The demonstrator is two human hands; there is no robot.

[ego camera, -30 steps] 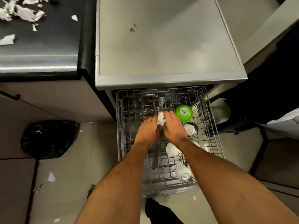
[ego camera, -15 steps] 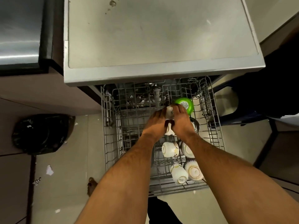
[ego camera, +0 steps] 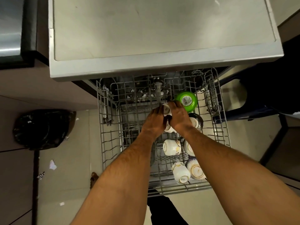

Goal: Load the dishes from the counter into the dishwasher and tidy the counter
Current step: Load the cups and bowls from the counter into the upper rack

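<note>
Both hands are wrapped around one small white cup (ego camera: 166,109), upside down, base up, with some print on the bottom. The left hand (ego camera: 155,121) grips it from the left side and the right hand (ego camera: 177,118) curls over it from the right, so it's pinched between them over the middle of the pulled-out wire dishwasher rack (ego camera: 110,137). Just right of the cup sits an upturned green bowl (ego camera: 186,101) with a barcode sticker. Below that there's a dark patterned bowl (ego camera: 197,122), partly behind the right wrist. Nearer the person, two white cups (ego camera: 172,147) (ego camera: 181,173) with gold-ish trim lie on the rack, plus a bowl (ego camera: 195,170) base up beside the nearer one. The dishwasher's steel top (ego camera: 162,30) fills the upper view. A black bin bag (ego camera: 42,129) sits on the floor to the left, with paper scraps (ego camera: 52,164) close by.
</note>
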